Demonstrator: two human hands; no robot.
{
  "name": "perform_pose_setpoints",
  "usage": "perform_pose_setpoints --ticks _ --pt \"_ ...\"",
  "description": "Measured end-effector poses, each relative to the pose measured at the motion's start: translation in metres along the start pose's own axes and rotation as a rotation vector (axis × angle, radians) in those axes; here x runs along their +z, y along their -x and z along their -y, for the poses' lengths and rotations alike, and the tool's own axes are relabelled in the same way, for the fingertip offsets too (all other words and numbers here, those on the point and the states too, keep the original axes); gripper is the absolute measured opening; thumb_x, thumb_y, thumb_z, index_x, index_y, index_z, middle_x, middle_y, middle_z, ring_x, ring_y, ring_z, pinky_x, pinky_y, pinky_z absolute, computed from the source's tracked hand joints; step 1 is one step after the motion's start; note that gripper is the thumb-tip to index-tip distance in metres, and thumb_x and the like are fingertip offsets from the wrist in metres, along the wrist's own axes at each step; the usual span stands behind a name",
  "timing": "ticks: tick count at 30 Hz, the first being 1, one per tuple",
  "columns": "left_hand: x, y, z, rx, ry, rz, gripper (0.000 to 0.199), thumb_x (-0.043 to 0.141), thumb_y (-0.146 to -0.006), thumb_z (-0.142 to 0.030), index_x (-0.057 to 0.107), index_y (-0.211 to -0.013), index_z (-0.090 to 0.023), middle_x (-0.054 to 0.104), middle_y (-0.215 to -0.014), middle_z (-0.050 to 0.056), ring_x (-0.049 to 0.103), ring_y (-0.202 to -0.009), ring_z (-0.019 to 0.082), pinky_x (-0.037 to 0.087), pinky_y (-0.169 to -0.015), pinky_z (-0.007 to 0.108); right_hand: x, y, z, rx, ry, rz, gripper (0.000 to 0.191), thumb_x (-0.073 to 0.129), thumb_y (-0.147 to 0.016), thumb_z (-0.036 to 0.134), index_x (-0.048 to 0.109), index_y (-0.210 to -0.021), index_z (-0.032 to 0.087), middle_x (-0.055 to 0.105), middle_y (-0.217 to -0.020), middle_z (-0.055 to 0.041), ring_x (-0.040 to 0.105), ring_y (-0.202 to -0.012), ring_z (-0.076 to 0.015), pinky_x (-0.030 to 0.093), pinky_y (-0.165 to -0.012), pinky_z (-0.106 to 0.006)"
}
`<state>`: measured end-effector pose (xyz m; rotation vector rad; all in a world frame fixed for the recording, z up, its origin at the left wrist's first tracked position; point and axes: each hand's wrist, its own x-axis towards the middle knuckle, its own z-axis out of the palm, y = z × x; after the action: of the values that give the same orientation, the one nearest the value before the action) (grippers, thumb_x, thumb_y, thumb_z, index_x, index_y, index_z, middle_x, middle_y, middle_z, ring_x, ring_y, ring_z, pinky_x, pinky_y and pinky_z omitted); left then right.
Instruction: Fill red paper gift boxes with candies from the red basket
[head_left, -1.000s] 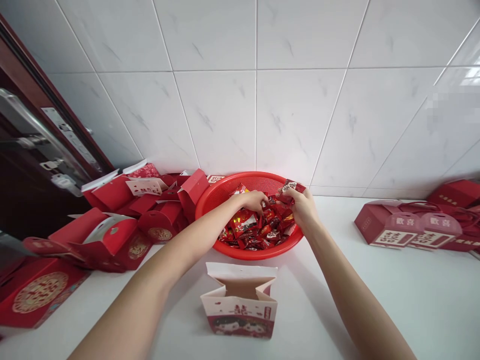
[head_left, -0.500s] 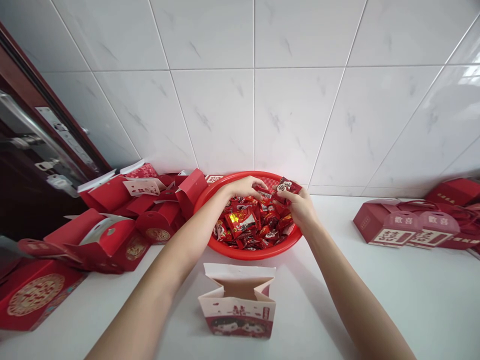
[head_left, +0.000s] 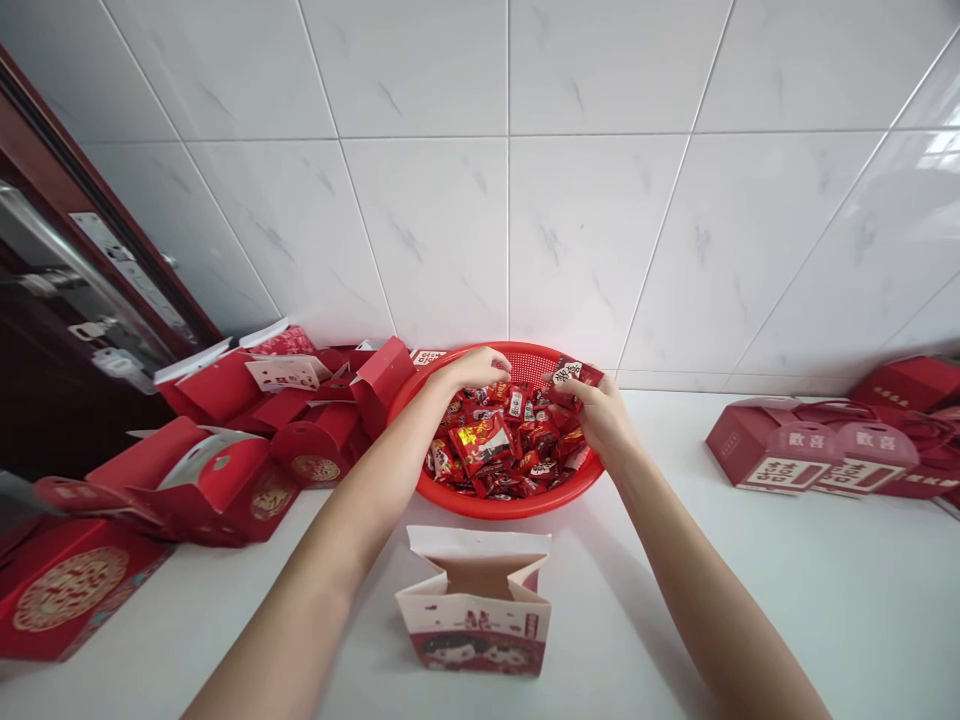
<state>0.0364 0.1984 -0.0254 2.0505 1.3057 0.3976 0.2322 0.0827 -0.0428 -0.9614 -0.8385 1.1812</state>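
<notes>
A red plastic basket holds a heap of red-wrapped candies. My right hand, at the basket's right side, is closed on a red candy packet with dark lettering on a pale patch. Over the far left part of the heap, my left hand has its fingers curled inward; what they hold, if anything, is hidden. In front of the basket stands a paper gift box with cartoon faces on its front and its top open.
Several red gift boxes are crowded along the left, some with lifted flaps. More boxes stand in a row at the right on the white counter. A tiled wall rises behind, and a dark door is at far left.
My left hand has moved left, away from my right hand, and its fingers have curled in. More candies in the middle now show. My right hand stays with the packet.
</notes>
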Motion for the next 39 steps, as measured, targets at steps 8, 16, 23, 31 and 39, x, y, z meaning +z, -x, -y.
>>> perform_pose_setpoints --ticks 8,16,23,31,39 --pt "-0.004 0.001 0.0 -0.121 -0.179 0.236 0.018 0.085 -0.042 -0.023 0.074 -0.056 -0.025 0.07 -0.059 -0.004 0.06 -0.064 0.016 0.039 -0.056 0.023 0.0 0.0 0.0 0.008 0.015 -0.004 0.022 0.071 -0.053 0.021 0.069 -0.075 0.02 0.078 -0.082 -0.0041 0.071 -0.075 -0.0224 0.057 -0.054 -0.028" --pt "-0.004 0.006 -0.009 -0.008 -0.008 0.123 0.028 0.088 -0.049 -0.036 0.078 -0.07 -0.021 0.074 -0.073 0.002 0.063 -0.07 0.018 0.043 -0.063 0.027 0.0 -0.001 -0.001 -0.002 0.031 0.022 0.019 0.071 -0.054 0.022 0.07 -0.073 0.02 0.078 -0.084 -0.0041 0.07 -0.074 -0.0216 0.056 -0.053 -0.027" --pt "-0.005 -0.001 -0.002 0.019 0.074 -0.128 0.033 0.077 -0.067 -0.042 0.076 -0.087 -0.016 0.075 -0.09 0.006 0.065 -0.08 0.02 0.049 -0.073 0.029 -0.001 -0.001 -0.001 0.005 0.031 0.033 0.021 0.071 -0.054 0.022 0.07 -0.075 0.019 0.078 -0.086 -0.0056 0.07 -0.075 -0.0218 0.056 -0.053 -0.027" --pt "-0.005 0.003 -0.008 -0.013 -0.087 -0.146 0.032 0.075 -0.067 -0.026 0.077 -0.098 -0.02 0.076 -0.105 0.007 0.067 -0.099 0.024 0.049 -0.082 0.028 0.0 -0.001 -0.001 0.002 0.025 0.028 0.02 0.07 -0.053 0.022 0.071 -0.073 0.019 0.078 -0.083 -0.0041 0.068 -0.071 -0.0196 0.055 -0.053 -0.026" --pt "0.018 0.012 -0.026 -0.062 -0.268 0.372 0.031 0.092 -0.039 -0.025 0.079 -0.067 -0.026 0.073 -0.068 -0.002 0.066 -0.072 0.021 0.045 -0.063 0.024 0.0 -0.002 -0.003 0.01 0.019 0.027 0.019 0.07 -0.053 0.021 0.071 -0.072 0.019 0.078 -0.087 -0.0042 0.066 -0.068 -0.0175 0.055 -0.053 -0.025"
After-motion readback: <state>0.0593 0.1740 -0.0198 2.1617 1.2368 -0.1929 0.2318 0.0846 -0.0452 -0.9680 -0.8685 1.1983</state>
